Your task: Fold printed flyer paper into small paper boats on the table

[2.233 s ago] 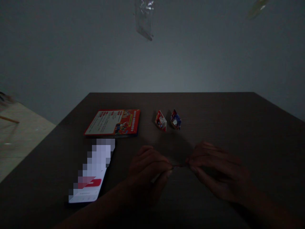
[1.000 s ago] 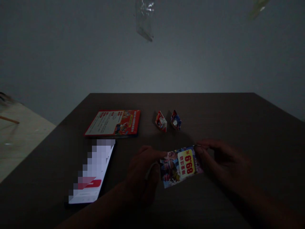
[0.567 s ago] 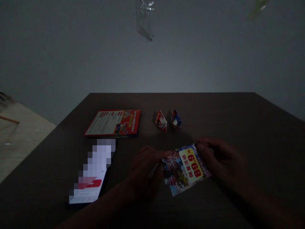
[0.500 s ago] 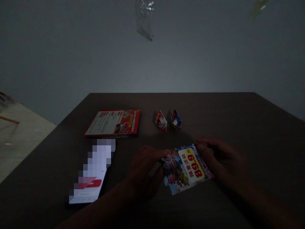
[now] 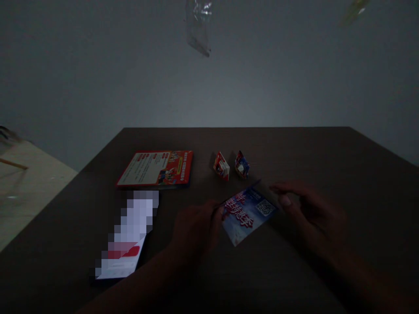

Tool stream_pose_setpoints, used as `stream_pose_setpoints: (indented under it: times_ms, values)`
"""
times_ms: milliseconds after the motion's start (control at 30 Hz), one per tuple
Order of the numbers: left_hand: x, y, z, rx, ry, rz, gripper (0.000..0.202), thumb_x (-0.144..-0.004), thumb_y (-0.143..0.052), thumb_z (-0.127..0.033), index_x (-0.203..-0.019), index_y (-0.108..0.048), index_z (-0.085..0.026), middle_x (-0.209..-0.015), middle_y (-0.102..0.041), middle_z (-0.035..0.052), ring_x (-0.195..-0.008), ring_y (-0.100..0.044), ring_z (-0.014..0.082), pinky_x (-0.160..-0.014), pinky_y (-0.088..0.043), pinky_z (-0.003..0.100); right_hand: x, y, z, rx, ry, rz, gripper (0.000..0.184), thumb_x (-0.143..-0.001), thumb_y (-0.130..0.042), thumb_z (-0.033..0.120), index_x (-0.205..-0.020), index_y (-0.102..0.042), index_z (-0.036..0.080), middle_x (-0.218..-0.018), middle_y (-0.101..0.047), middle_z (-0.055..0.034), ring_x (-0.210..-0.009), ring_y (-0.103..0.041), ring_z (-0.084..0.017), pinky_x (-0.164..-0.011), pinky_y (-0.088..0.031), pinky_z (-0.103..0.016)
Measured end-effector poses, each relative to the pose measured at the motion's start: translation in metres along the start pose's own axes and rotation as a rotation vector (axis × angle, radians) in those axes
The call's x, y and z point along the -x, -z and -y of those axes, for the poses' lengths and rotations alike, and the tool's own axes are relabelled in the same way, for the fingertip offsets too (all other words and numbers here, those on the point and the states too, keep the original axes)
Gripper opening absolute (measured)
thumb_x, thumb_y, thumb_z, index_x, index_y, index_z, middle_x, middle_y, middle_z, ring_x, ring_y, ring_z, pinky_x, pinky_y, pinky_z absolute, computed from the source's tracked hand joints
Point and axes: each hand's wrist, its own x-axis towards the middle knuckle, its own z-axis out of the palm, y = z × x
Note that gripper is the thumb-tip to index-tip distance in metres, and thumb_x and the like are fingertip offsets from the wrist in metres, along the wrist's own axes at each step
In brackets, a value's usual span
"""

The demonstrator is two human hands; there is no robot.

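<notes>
"Dim worktop (image 5: pixel 327 157): what's changed?"
"Above it, the leaflet (image 5: pixel 240 229) now shows blue; left hand (image 5: pixel 196 226) pinches one edge, right hand (image 5: pixel 314 213) gapes just beside."
"So left alone holds it."

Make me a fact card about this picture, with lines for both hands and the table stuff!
Left hand: pinching a blue paper with a square code
Right hand: beside that paper, thumb and fingers parted; touching unclear
Further back: red folded paper, purplish folded paper
On the left: red-and-white leaflet, lit phone
Light: dim
</notes>
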Motion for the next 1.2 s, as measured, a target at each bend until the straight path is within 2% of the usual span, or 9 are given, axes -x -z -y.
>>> stream_pose_setpoints:
  times_ms: [200,300,433,667,800,900,1000,1100,1200]
  values:
    - [-0.001,0.001,-0.003,-0.092,0.144,0.184,0.023,-0.092,-0.042,-0.03,-0.091,-0.062,-0.019,-0.067,-0.069,0.0029,-0.057,-0.066,0.0181,-0.05,-0.042,0.025,-0.004,-0.003,0.007,0.006,0.361,0.215,0.035,-0.075,-0.071,0.024,-0.106,-0.059,0.013,-0.099,-0.065,-0.0119,-0.091,-0.061,-0.024,-0.076,-0.051,-0.038]
    - [-0.002,0.003,-0.005,-0.122,0.178,0.255,0.024,-0.092,-0.041,-0.032,-0.093,-0.062,-0.019,-0.071,-0.07,0.0043,-0.063,-0.067,0.0205,-0.055,-0.045,0.028,-0.001,-0.01,0.007,0.031,0.438,0.345,0.036,-0.075,-0.072,0.03,-0.104,-0.06,0.014,-0.102,-0.065,-0.0119,-0.095,-0.059,-0.024,-0.081,-0.048,-0.041]
    - [-0.004,0.005,-0.007,-0.108,0.18,0.324,0.026,-0.093,-0.039,-0.032,-0.092,-0.061,-0.018,-0.074,-0.07,0.0056,-0.067,-0.067,0.0212,-0.059,-0.045,0.029,0.002,-0.016,0.006,0.146,0.423,0.504,0.031,-0.081,-0.065,0.036,-0.105,-0.061,0.017,-0.112,-0.064,-0.0102,-0.103,-0.056,-0.026,-0.089,-0.043,-0.045]
    - [-0.002,0.002,-0.005,0.012,0.052,0.411,0.028,-0.093,-0.038,-0.03,-0.082,-0.061,-0.019,-0.075,-0.07,0.0032,-0.064,-0.064,0.017,-0.058,-0.041,0.026,0.005,-0.026,0.005,0.188,0.394,0.731,0.034,-0.084,-0.059,0.029,-0.117,-0.057,0.02,-0.121,-0.06,-0.0078,-0.114,-0.05,-0.025,-0.097,-0.039,-0.044]
    - [-0.003,0.003,-0.004,-0.001,0.07,0.392,0.03,-0.093,-0.039,-0.035,-0.083,-0.061,-0.018,-0.076,-0.07,0.0042,-0.066,-0.065,0.0186,-0.059,-0.041,0.027,0.006,-0.03,0.005,0.212,0.313,0.842,0.039,-0.079,-0.061,0.022,-0.118,-0.057,0.021,-0.123,-0.059,-0.0066,-0.115,-0.05,-0.025,-0.099,-0.039,-0.043]
    - [-0.005,0.007,-0.004,-0.003,0.151,0.366,0.029,-0.092,-0.04,-0.039,-0.091,-0.063,-0.022,-0.074,-0.07,0.0026,-0.065,-0.065,0.0191,-0.057,-0.039,0.027,0.005,-0.029,0.005,0.225,0.274,0.842,0.046,-0.077,-0.06,0.019,-0.123,-0.054,0.022,-0.126,-0.057,-0.0065,-0.117,-0.049,-0.025,-0.101,-0.039,-0.044]
    - [-0.006,0.009,-0.004,-0.051,0.185,0.35,0.034,-0.092,-0.04,-0.042,-0.081,-0.065,-0.021,-0.07,-0.069,0.003,-0.062,-0.065,0.0194,-0.055,-0.037,0.027,0.004,-0.027,0.005,0.222,0.261,0.827,0.05,-0.078,-0.06,0.019,-0.127,-0.052,0.023,-0.125,-0.058,-0.0069,-0.117,-0.05,-0.026,-0.1,-0.04,-0.045]
    - [-0.005,0.009,-0.004,-0.033,0.138,0.348,0.039,-0.093,-0.038,-0.04,-0.074,-0.064,-0.019,-0.065,-0.068,0.003,-0.059,-0.063,0.0174,-0.055,-0.036,0.026,0.004,-0.027,0.005,0.215,0.258,0.827,0.051,-0.077,-0.06,0.019,-0.127,-0.052,0.024,-0.124,-0.058,-0.0069,-0.116,-0.05,-0.026,-0.099,-0.041,-0.045]
    - [-0.003,0.009,-0.007,0.037,0.075,0.385,0.035,-0.094,-0.036,-0.036,-0.082,-0.065,-0.021,-0.071,-0.07,0.0022,-0.062,-0.065,0.017,-0.056,-0.038,0.026,0.005,-0.026,0.005,0.221,0.235,0.841,0.051,-0.077,-0.059,0.018,-0.128,-0.052,0.024,-0.124,-0.058,-0.0065,-0.116,-0.05,-0.026,-0.099,-0.041,-0.044]
